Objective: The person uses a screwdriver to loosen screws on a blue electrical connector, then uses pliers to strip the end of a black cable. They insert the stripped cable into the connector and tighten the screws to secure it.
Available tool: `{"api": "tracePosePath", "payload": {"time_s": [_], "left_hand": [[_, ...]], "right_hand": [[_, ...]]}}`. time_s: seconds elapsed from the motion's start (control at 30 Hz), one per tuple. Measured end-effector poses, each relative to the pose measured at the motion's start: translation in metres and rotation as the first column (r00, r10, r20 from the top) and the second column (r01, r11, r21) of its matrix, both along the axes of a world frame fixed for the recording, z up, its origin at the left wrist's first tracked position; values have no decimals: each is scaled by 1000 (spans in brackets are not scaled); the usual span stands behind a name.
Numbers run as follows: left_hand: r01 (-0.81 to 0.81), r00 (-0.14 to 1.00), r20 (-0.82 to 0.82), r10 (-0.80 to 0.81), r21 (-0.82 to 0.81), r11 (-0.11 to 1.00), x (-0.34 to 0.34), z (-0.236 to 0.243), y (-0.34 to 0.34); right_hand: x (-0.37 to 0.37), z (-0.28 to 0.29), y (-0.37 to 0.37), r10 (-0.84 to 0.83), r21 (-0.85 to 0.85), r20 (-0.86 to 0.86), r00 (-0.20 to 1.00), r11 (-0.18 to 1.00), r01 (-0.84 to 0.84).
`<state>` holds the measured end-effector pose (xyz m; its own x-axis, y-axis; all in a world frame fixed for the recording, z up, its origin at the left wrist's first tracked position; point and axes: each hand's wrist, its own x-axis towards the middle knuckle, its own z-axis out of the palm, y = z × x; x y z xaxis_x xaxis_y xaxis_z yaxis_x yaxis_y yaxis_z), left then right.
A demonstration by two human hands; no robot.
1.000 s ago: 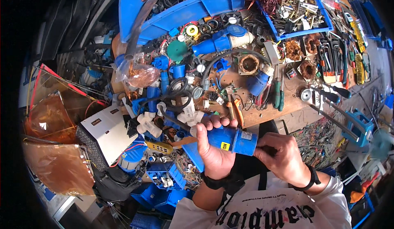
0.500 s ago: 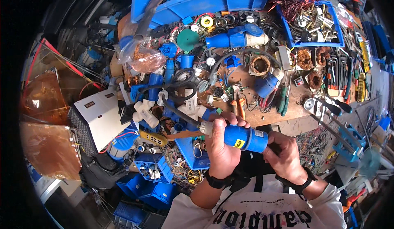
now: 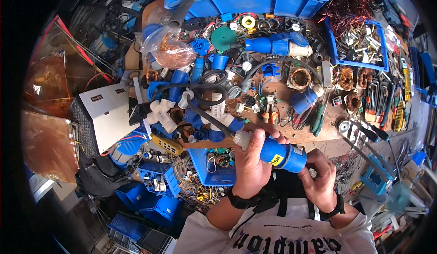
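A blue industrial plug [image 3: 286, 158] with a yellow label is wrapped in the fingers of my left hand [image 3: 252, 165]. From its white cable gland [image 3: 241, 139] a dark cable [image 3: 211, 120] runs up and left onto the bench. The plug tilts, its wide end down to the right. At that end my right hand [image 3: 319, 179] is closed, thumb and curled fingers against the rim; whatever they pinch is hidden. Another blue plug [image 3: 304, 100] lies beyond on the bench, beside green-handled pliers [image 3: 318, 119] and orange-handled pliers [image 3: 271, 113].
The wooden bench [image 3: 314, 138] is crowded with connectors and wire scraps. A big blue bin [image 3: 255, 1] stands at the back, a blue tray [image 3: 384, 63] of metal parts at right. Below the bench edge are a blue crate [image 3: 214, 179] and tangled wires. A white-topped box [image 3: 107, 115] sits left.
My view has shifted, so the bench appears displaced. My left hand still grips the plug. My right hand stays at its wide end, with its fingers slightly rearranged.
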<state>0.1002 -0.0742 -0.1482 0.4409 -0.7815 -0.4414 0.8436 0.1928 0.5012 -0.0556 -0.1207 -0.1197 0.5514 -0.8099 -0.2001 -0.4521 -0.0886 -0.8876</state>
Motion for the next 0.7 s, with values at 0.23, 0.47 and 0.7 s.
{"api": "tracePosePath", "payload": {"time_s": [0.23,0.47,0.7], "left_hand": [[38,995,92,-45,74,996,-2,10,1],[18,997,72,-25,92,996,-5,6,4],[-11,997,71,2,126,992,-8,4,4]], "right_hand": [[0,-2,14,-264,302,60,963,924,234],[-2,-9,14,-363,527,158,918,817,233],[-1,-16,17,-369,490,234,899,844,218]]}}
